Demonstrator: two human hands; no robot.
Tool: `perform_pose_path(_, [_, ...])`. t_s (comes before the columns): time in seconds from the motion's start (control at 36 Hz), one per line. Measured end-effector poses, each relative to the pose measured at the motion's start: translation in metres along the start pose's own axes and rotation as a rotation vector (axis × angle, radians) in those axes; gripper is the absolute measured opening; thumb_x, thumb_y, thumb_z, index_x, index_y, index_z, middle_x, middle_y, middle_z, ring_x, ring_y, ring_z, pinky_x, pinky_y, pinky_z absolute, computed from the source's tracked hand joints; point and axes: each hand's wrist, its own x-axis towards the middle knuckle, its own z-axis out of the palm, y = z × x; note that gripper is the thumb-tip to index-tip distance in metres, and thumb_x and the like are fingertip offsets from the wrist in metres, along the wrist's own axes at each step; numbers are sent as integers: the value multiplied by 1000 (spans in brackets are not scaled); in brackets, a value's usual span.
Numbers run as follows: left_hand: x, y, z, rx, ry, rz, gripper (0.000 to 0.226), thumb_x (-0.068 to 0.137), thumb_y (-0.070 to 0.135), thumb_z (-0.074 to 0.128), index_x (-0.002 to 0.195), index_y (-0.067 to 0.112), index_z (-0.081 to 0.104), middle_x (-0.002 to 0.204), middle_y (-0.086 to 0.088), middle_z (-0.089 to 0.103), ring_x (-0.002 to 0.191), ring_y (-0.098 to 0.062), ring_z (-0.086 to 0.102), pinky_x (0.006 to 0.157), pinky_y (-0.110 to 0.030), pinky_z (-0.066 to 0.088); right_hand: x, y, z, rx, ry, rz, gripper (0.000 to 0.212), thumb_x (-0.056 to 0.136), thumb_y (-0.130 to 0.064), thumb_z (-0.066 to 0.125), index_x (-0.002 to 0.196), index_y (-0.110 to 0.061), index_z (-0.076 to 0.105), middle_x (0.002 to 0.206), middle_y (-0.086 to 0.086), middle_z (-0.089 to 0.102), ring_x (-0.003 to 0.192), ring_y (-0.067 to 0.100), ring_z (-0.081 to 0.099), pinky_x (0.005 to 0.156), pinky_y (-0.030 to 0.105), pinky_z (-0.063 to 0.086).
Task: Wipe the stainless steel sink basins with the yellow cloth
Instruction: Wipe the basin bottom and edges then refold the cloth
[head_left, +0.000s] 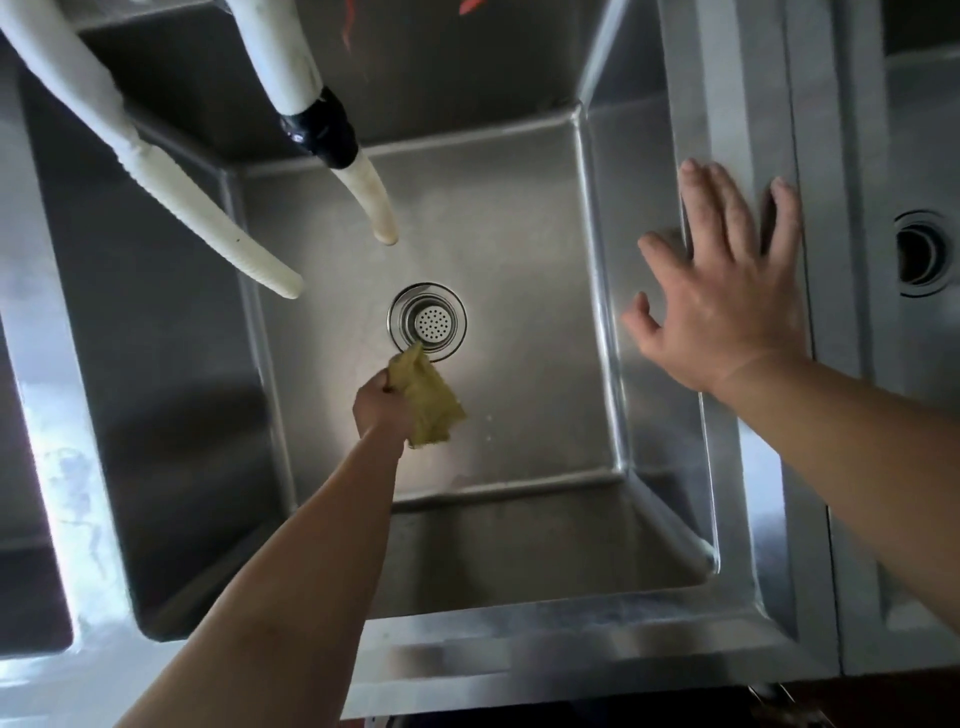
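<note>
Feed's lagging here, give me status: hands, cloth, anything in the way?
Left hand grips yellow cloth low in the middle basin, beside drain strainer. Right hand open at the basin's right rim. Two white hoses hang overhead.

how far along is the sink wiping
Done: cannot tell; no basin shows clear wipe marks. In hand: the left hand grips the yellow cloth low in the middle basin, beside the drain strainer; the right hand rests open on the rim. Left: probably its walls and the neighbouring basins.

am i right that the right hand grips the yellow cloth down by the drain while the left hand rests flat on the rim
Not quite: the hands are swapped. In the head view the left hand grips the yellow cloth by the drain, while the right hand rests flat on the rim.
</note>
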Motion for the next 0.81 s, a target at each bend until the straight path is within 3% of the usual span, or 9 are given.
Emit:
perform_pose_path(0.14, [9,13,-14,-69,123,129,38,90,13,49,116,29,71,99,8,72,88,-15,64,82,-22,47,0,0,0,4,1,4,48,85,-42,48,118,-10,60,163,19,11,151,33,10,117,66,7])
perform_pose_path(0.19, [13,22,-21,51,180,248,35,92,24,47,116,33,69,102,5,71,88,-16,64,84,-25,48,-1,0,0,3,4,1,50,85,-43,46,120,-10,59,163,19,11,151,33,10,116,66,7])
perform_pose_path(0.28, [15,27,-31,325,213,406,35,96,29,48,127,40,61,133,10,54,111,-11,57,100,-29,45,0,-1,-1,1,3,-1,53,84,-46,39,119,-10,58,163,20,11,151,34,10,116,67,8])
perform_pose_path(0.36, [18,22,-30,592,115,530,41,95,25,48,133,40,56,150,8,44,133,-14,46,106,-32,40,-1,0,0,10,21,3,53,86,-45,42,123,-9,58,163,20,13,151,34,12,116,67,8])
perform_pose_path(0.47, [11,5,-12,700,-68,509,40,97,16,49,132,32,60,150,4,45,138,-17,41,106,-26,31,-1,0,0,18,26,5,51,86,-43,46,121,-8,59,163,19,13,151,34,12,116,67,8])
perform_pose_path(0.56, [-11,-4,6,885,-81,574,42,97,20,47,134,38,57,148,1,46,131,-25,46,102,-32,37,-1,-1,-2,2,9,-2,51,84,-45,40,116,-9,59,163,19,11,151,34,11,116,68,8])
perform_pose_path(0.64, [-30,-9,27,924,-178,519,39,98,35,40,135,45,51,141,-3,45,121,-32,45,101,-41,41,-2,0,-2,11,13,-1,50,85,-43,41,117,-8,58,163,19,11,151,33,10,116,68,8])
perform_pose_path(0.72, [-49,-21,48,884,-284,495,42,97,50,43,138,39,47,129,-10,41,115,-39,51,106,-40,40,-2,0,-2,6,17,-4,50,86,-43,43,118,-7,58,163,19,11,151,33,11,116,67,8])
perform_pose_path(0.81, [-71,-33,61,973,-414,590,41,97,43,46,137,32,51,132,-11,38,123,-37,45,106,-38,36,-2,0,-1,-3,27,-10,50,86,-43,42,120,-8,57,163,18,12,151,33,11,117,66,8])
